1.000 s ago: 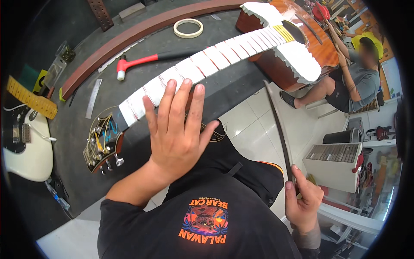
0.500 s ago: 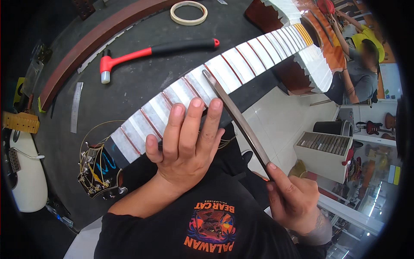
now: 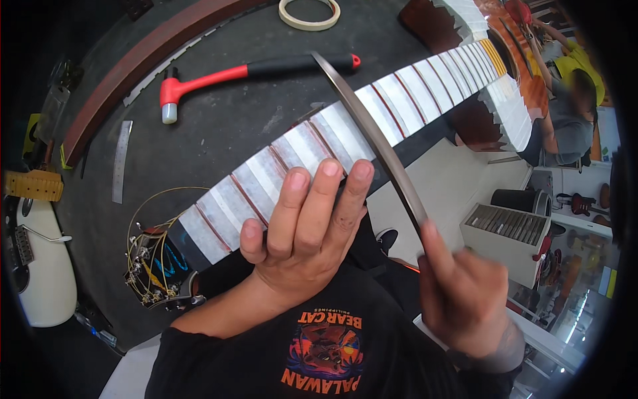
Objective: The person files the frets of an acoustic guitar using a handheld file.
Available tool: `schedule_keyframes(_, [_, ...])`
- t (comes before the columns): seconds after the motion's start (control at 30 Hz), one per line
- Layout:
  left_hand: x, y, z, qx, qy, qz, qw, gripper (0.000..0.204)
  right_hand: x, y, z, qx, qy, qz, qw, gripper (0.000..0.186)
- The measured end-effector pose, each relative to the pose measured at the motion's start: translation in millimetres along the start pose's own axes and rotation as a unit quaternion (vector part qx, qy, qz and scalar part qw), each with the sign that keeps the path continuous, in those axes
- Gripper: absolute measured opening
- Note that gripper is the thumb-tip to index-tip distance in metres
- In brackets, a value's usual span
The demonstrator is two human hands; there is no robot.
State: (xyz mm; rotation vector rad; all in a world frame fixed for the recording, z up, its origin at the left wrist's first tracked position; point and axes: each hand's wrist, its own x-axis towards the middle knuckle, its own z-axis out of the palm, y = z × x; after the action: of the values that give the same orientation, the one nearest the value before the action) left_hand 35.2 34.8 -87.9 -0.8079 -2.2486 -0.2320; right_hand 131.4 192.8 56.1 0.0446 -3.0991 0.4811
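A guitar neck (image 3: 286, 159) runs diagonally from lower left to upper right. White tape strips cover its fretboard between the frets. My left hand (image 3: 309, 219) rests along the near edge of the neck, fingers stretched and spread, fingertips on the taped board; its thumb is mostly hidden. In my right hand (image 3: 465, 299) is a long, narrow metal file (image 3: 379, 143), the index finger laid along its near end. The file lies across the fretboard just right of my left fingertips. Its far end reaches beyond the board, overlapping the hammer's handle in view.
Behind the neck, a red and black hammer (image 3: 206, 86), a tape roll (image 3: 309, 25) and a steel ruler (image 3: 121, 163) lie on the dark bench (image 3: 219, 139). The headstock (image 3: 156, 266) has loose strings. A white electric guitar (image 3: 46, 266) is at left. Another person (image 3: 571, 113) works at upper right.
My right hand has pushed the file away from me, so its tip has passed the board's far edge. My left hand keeps its place on the neck. The whole view has shifted slightly.
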Motion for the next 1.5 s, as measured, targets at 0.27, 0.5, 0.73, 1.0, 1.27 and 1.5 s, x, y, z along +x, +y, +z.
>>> schedule_keyframes(0.27, [-3.9, -2.6, 0.3, 0.009, 0.0, -0.013, 1.0, 0.069, 0.0, 15.3, 14.4, 0.011, 0.035, -0.036, 0.999, 0.058])
schedule_keyframes(0.5, [-2.5, 2.0, 3.8, 0.009, 0.017, -0.002, 1.0, 0.069, -27.0, 17.0, 7.7, -0.013, 0.024, -0.036, 0.999, 0.06])
schedule_keyframes(0.73, [-1.3, -1.3, 4.9, 0.022, 0.013, -0.012, 1.0, 0.069, 36.9, 10.1, 15.9, 0.069, 0.048, -0.02, 0.996, 0.05])
schedule_keyframes(1.0, [-0.5, 6.3, 4.9, 0.013, 0.023, -0.007, 1.0, 0.062, -63.3, 15.9, -2.7, 0.02, 0.018, -0.019, 0.999, 0.064])
schedule_keyframes(1.27, [0.1, 3.0, 5.6, 0.025, 0.008, -0.014, 1.0, 0.062, 39.5, 17.1, 14.0, 0.069, 0.043, -0.043, 0.996, 0.053])
schedule_keyframes(1.5, [-2.6, 3.6, 5.2, 0.022, 0.011, -0.01, 1.0, 0.063, -56.2, 28.7, 13.5, 0.005, 0.031, -0.043, 0.999, 0.062])
